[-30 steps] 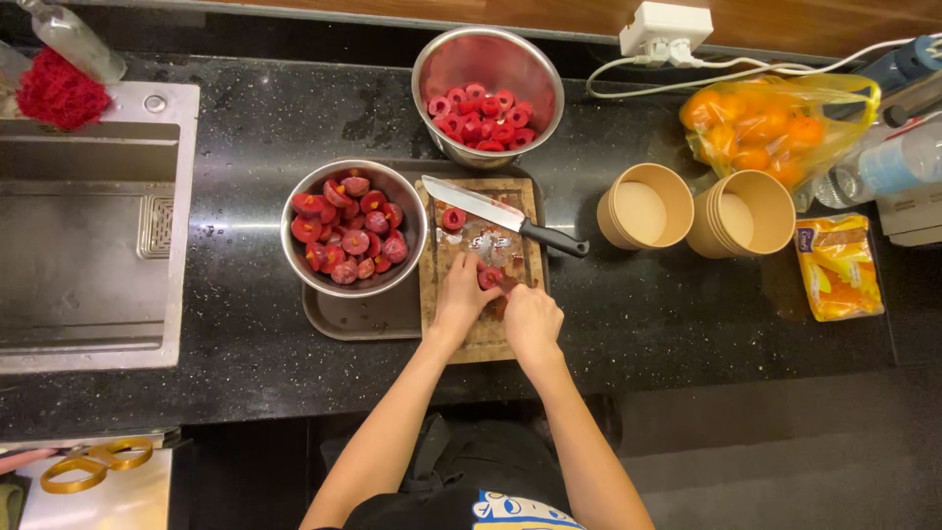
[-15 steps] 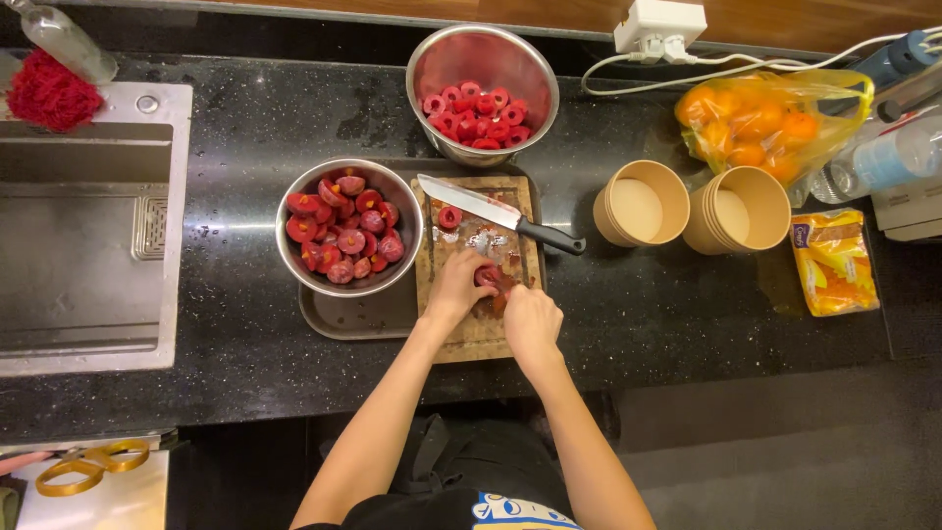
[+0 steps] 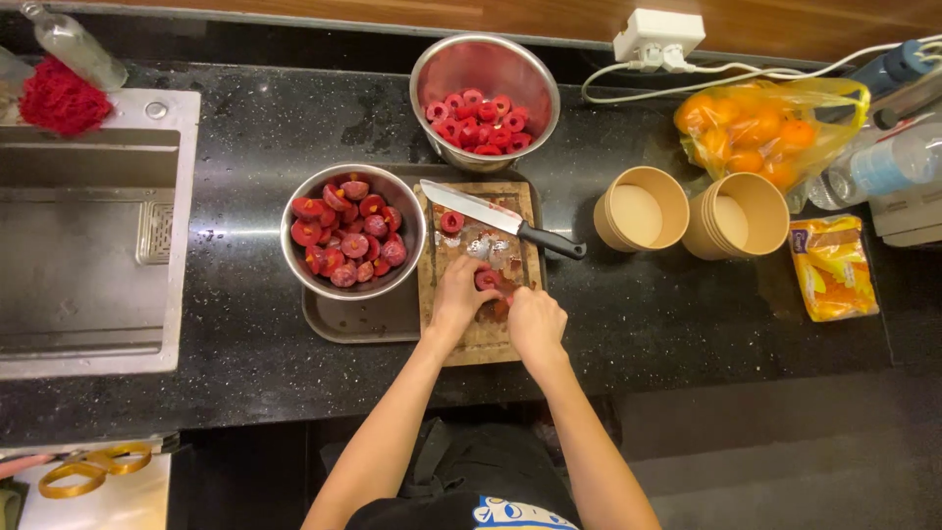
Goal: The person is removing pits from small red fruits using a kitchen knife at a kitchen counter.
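**Both hands on a red fruit piece at the cutting board**

While both hands meet over the wooden cutting board [image 3: 481, 339], the left hand [image 3: 459, 294] and right hand [image 3: 535, 322] close in on one small red fruit piece [image 3: 487, 280] near the board's middle. Left fingers curl round the piece from its left side and look pinched on it. Right fingers sit bent just below and right of it, touching or nearly touching; whether they actually grip cannot be told at this size. Left hand is the nearer one, with the piece at its fingertips and lying up and left of the right hand. The piece is roundish, no clear long axis visible.

Knife [image 3: 500, 218] lies free across the board's far end, blade toward the board's left, black handle off the board's right edge, long axis slanting; neither hand touches it. A second red piece [image 3: 451, 222] sits at the board's far end just under the blade, with pale scraps beside it.

Left of the board, touching its edge: a steel bowl [image 3: 299, 265] full of red fruit, on a dark tray [image 3: 343, 324] that runs under the board. Beyond the board's far edge: a second steel bowl [image 3: 491, 69], partly filled with cored red rings. Right of the board, apart: two paper cups [image 3: 643, 211]. Further right: a bag of oranges [image 3: 765, 128].
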